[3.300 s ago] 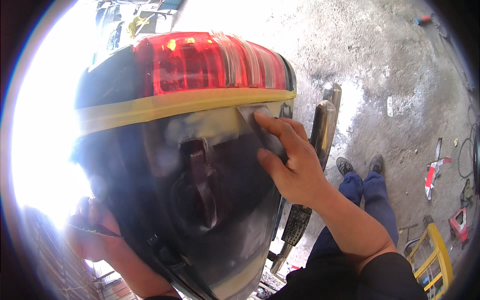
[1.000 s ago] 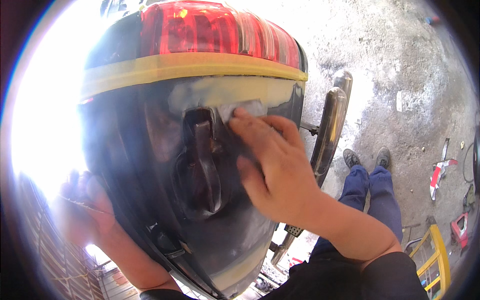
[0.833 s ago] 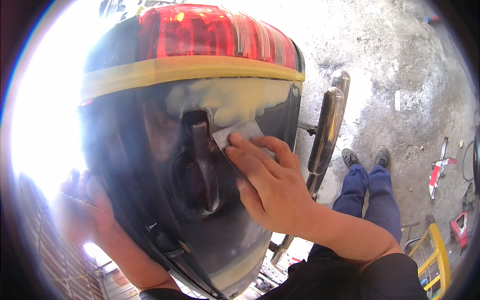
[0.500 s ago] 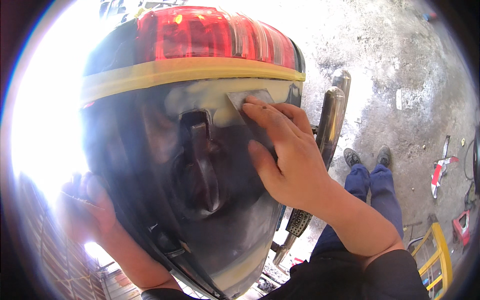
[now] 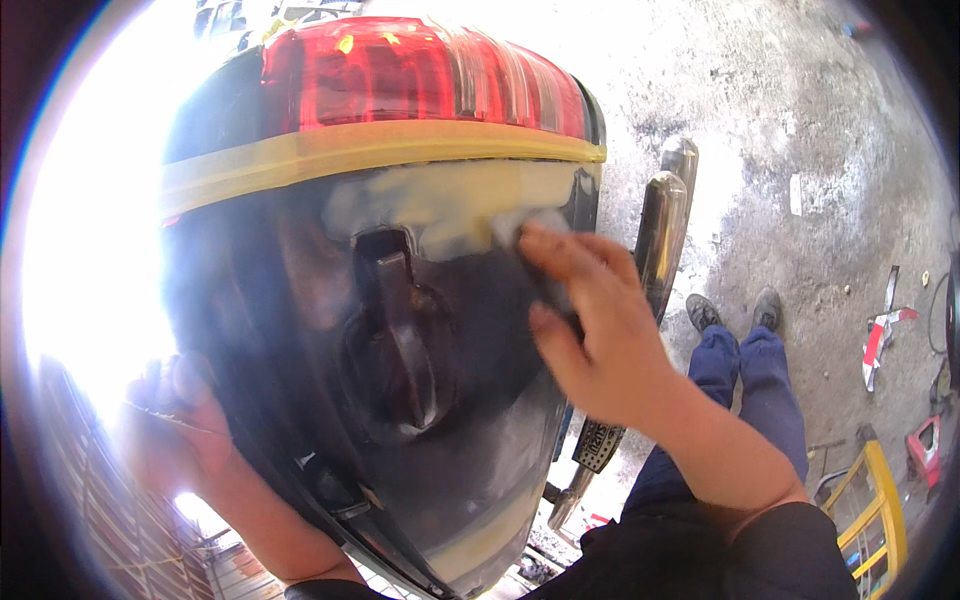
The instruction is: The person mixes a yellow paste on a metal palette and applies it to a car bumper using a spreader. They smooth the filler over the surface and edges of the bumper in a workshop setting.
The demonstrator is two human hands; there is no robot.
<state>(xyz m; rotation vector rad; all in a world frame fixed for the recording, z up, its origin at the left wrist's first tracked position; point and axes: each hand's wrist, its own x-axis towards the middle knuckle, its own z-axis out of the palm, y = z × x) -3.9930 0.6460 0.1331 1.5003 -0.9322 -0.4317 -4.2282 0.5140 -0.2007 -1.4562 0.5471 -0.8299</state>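
Observation:
A grey sheet of sandpaper [image 5: 508, 226], blurred by motion, lies under the fingers of my right hand [image 5: 600, 320]. The hand presses it against the dark vehicle body panel [image 5: 480, 350], at the lower right border of a pale yellow filler patch [image 5: 440, 190]. Left of the hand, a dark door handle [image 5: 405, 340] sits in its recess. My left hand [image 5: 180, 425] is beyond the panel's left side, washed out by glare. Its fingers look curled around a thin-edged thing that I cannot make out.
Yellow masking tape [image 5: 380, 145] runs beneath the red tail light [image 5: 380, 75]. A shiny metal tube bumper [image 5: 662, 230] stands right of the panel. On the concrete floor are red-and-white pieces [image 5: 875, 345] and a yellow metal frame [image 5: 880, 500]. More filler [image 5: 480, 540] shows lower on the panel.
My right hand has slid right and slightly downward with the sandpaper, uncovering more of the filler patch. The left hand stays in nearly the same place.

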